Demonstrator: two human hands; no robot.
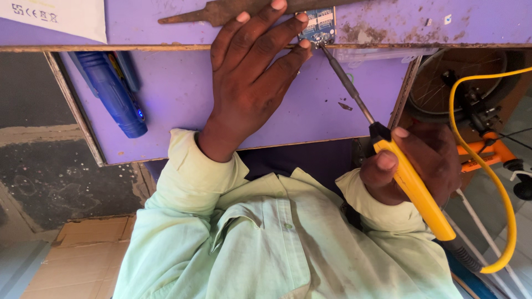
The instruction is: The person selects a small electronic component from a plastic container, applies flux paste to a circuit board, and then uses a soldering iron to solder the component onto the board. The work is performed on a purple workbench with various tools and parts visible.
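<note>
Circuit board (318, 25), small and blue, lies on the purple table (177, 94) at the far edge of the view, partly under the fingertips of the left hand (252, 83). That hand lies flat on the table, its fingers spread a little and stretched toward the board, with two fingertips touching it. Right hand (413, 166), nearer and to the right, is wrapped around the yellow handle of a soldering iron (410, 182), thumb and fingers pressed closed on it. The iron's dark metal shaft slants up and left, and its tip touches the near edge of the board. A yellow cord (501, 182) loops from the handle's end. Left of the hand lies a blue tool (113, 91). A rusty file (221, 11) lies just beyond the fingers.
</note>
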